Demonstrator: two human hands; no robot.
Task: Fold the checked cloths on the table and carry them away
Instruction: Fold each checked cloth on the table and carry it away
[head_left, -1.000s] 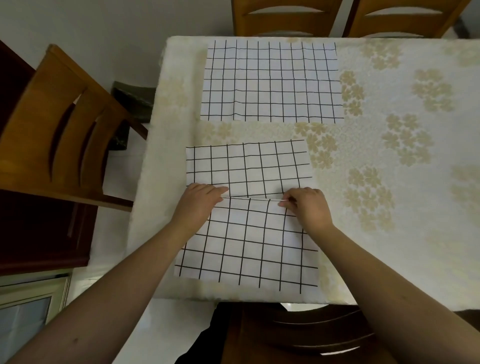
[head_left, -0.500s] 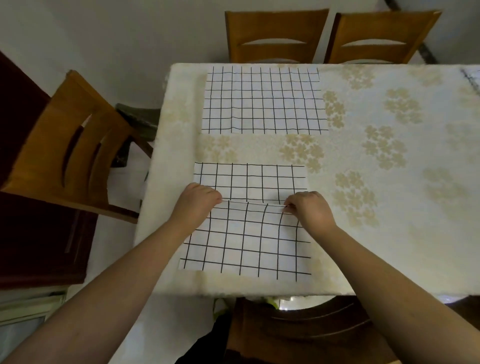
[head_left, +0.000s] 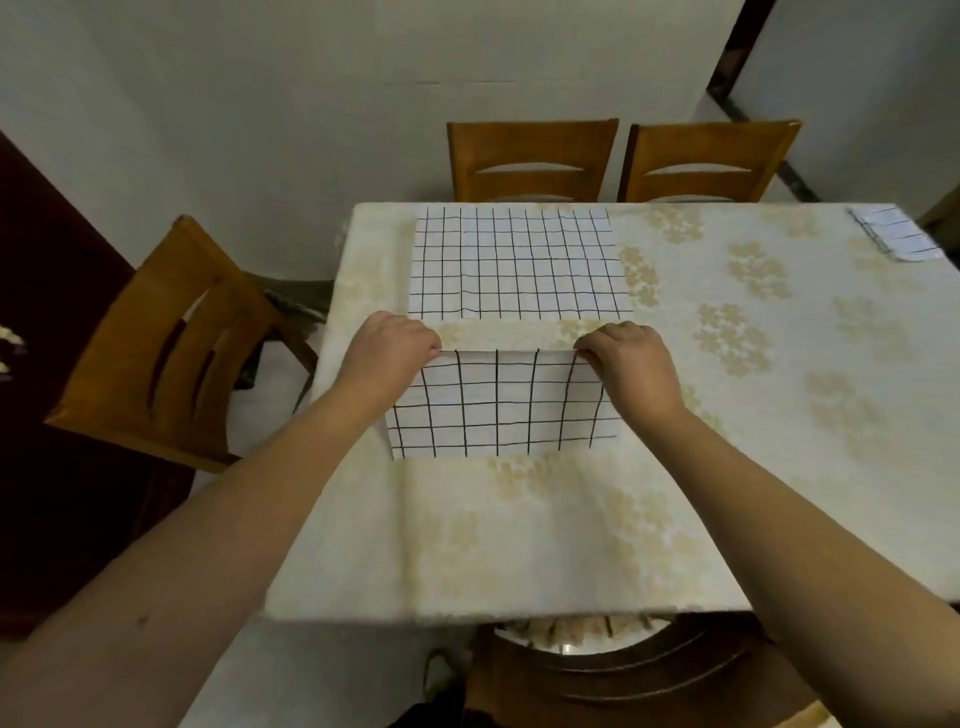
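Note:
A white cloth with a black grid (head_left: 498, 405) lies folded in half near the middle of the table (head_left: 519, 545). My left hand (head_left: 392, 345) pinches its far left corner and my right hand (head_left: 631, 358) pinches its far right corner, both at the cloth's far edge. A second checked cloth (head_left: 514, 265) lies flat and unfolded just beyond, near the table's far edge. A third, smaller folded checked cloth (head_left: 898, 234) sits at the far right corner of the table.
The table wears a cream cloth with a pale flower print. Two wooden chairs (head_left: 535, 161) (head_left: 706, 163) stand at the far side, one wooden chair (head_left: 171, 348) at the left, and a dark chair (head_left: 623, 680) right below me.
Both hands carried the near edge of the cloth away from me and brought it onto the far edge, so the cloth is now half as deep. The view tilted up.

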